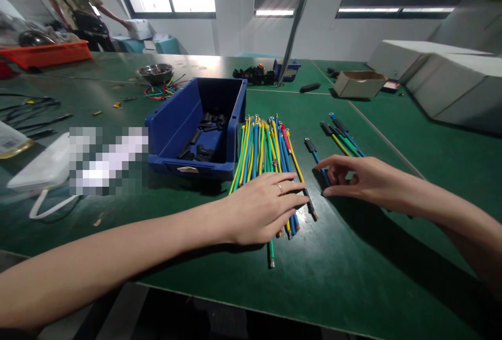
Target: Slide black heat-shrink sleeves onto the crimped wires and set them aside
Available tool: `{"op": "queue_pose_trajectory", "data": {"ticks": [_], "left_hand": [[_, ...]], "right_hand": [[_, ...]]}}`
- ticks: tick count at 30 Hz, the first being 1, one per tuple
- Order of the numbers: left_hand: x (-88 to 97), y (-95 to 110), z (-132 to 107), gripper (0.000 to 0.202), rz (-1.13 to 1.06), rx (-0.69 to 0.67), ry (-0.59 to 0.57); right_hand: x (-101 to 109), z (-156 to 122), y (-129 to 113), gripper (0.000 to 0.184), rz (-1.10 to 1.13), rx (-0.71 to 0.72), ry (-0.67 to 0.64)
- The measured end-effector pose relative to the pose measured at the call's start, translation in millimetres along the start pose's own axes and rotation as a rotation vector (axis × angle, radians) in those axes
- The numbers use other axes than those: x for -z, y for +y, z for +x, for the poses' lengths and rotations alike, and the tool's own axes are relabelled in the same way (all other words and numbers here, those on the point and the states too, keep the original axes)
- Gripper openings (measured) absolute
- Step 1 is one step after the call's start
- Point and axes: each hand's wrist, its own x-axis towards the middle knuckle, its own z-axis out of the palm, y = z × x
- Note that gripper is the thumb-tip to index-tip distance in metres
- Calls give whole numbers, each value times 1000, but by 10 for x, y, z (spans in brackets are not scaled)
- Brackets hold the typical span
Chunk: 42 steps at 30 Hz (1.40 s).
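Observation:
Stretched flat, my left hand point(266, 206) rests on a bundle of short cables point(259, 146). These are blue, green and yellow, with metal ring terminals at their far ends. One yellow cable point(295, 157) with a black sleeve on its near end lies at the bundle's right side, by my left fingertips. My right hand point(349, 178) is at a blue cable point(316, 158) with a black sleeve point(310, 145). Its index finger and thumb are apart, with the cable between; whether they touch it is unclear. Beyond it lie several more sleeved cables point(341, 138).
A blue bin point(190, 167) with black sleeves stands left of the bundle. Farther back are a metal bowl point(156, 72), a small carton point(358, 83) and a metal pole point(294, 26). White boxes point(451, 83) stand right. A person point(80, 8) stands at the back left.

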Motion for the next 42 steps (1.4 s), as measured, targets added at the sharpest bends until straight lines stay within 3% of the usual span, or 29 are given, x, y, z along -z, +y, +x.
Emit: {"op": "queue_pose_trajectory", "data": {"ticks": [5,10,17,29,33,37,42], "left_hand": [[-3,-3,9,40,-9,-4,1],[0,-4,10,39,-4,1,3],[-1,-8,0,39,-3,6,-18],[28,-18,5,35,-99,18,3],[26,-30,11,32,-148,21,27],[9,-38,14,29,-194,37,73],[-2,-34,13,29,-170,41,84]], "right_hand": [[-163,84,-7,35,-194,26,304],[-268,118,-56,37,-342,122,415],[-262,128,20,43,-414,145,446],[-140,81,245,49,-659,-15,482],[-96,58,181,50,-709,-58,564],[-151,53,-81,39,-531,82,633],[-380,90,-329,39,-290,282,520]]}}
